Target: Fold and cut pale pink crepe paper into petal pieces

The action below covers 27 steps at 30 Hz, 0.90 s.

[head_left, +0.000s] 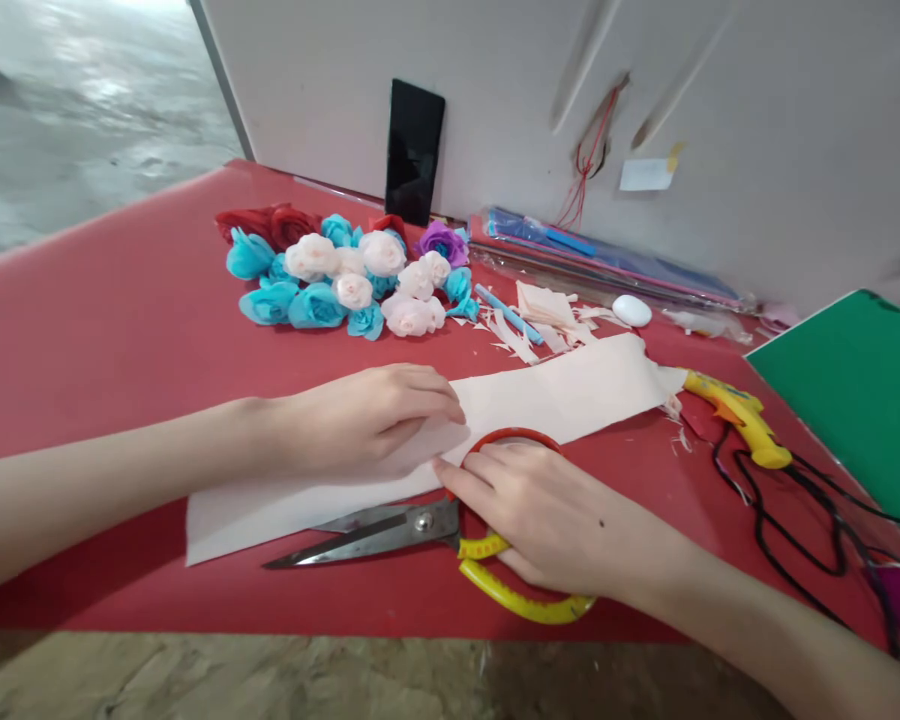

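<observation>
A long strip of pale pink paper (570,395) lies across the red tabletop (120,320). My left hand (367,420) rests on the strip with its fingers together, pressing or pinching its middle. My right hand (555,520) lies over the handles of a large pair of scissors (375,530). One handle is red, the other yellow, and the blades lie on the table pointing left, closed. My right fingers reach toward the paper's lower edge beside my left fingertips.
A heap of paper roses (345,275) in blue, pink, red and purple lies behind. Paper scraps (540,315), a blue stick (506,312) and a white egg-shaped thing (631,310) are nearby. A yellow glue gun (739,415) with black cord and a green sheet (855,390) lie right. A black phone (414,150) leans on the wall.
</observation>
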{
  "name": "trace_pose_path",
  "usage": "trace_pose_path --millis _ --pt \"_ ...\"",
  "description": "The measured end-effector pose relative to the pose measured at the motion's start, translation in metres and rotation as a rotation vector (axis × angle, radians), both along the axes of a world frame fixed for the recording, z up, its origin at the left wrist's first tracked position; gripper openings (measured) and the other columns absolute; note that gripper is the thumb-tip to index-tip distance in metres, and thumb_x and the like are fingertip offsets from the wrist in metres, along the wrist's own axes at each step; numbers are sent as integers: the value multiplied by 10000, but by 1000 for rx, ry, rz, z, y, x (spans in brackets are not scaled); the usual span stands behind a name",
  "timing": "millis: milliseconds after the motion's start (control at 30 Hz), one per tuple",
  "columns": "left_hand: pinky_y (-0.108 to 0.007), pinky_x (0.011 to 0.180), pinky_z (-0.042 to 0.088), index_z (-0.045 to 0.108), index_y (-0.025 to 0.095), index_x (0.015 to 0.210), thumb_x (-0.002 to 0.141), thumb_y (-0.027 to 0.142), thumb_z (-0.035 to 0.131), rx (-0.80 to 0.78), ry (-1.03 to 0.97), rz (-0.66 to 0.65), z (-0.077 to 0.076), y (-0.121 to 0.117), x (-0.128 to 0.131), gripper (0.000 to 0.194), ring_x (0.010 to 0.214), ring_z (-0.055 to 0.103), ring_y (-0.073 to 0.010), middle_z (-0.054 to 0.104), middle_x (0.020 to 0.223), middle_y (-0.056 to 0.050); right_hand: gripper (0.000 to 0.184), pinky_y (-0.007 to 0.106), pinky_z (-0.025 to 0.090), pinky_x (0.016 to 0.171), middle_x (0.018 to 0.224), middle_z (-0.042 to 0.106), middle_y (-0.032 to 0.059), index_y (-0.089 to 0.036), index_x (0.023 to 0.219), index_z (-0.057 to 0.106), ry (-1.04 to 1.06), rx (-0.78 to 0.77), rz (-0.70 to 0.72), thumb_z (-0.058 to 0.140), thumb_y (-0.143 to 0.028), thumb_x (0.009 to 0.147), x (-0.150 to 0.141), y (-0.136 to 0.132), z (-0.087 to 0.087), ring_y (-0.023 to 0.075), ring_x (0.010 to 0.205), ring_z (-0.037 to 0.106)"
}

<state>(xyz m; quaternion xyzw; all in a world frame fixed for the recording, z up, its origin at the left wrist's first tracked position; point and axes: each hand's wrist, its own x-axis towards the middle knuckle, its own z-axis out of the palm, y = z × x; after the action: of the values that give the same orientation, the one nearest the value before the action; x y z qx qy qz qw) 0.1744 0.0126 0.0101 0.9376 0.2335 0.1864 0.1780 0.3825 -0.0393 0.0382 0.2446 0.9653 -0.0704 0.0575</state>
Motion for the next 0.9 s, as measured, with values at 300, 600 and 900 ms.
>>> trace_pose_path --millis 300,600,900 --pt "-264 1005 388 568 107 1189 938 129 384 -31 72 -24 -3 -18 -30 312 1142 540 -184 603 1238 -113 487 350 484 680 920 644 111 -50 1174 532 28 21 40 465 -18 692 8 5 2 243 818 591" --pt "-356 1139 202 520 130 1266 972 185 300 -72 114 -116 -3 -15 -38 371 1296 425 -173 503 1384 -101 612 375 457 686 911 621 129 -10 1254 457 9 114 95 411 -34 644 13 6 -1 245 772 551" --pt "-442 1103 254 539 90 1222 955 168 265 116 84 -106 -12 -22 -35 390 1271 449 -246 528 1344 -167 576 374 434 699 925 606 114 -45 1262 418 34 246 79 390 -89 689 16 2 -8 248 776 532"
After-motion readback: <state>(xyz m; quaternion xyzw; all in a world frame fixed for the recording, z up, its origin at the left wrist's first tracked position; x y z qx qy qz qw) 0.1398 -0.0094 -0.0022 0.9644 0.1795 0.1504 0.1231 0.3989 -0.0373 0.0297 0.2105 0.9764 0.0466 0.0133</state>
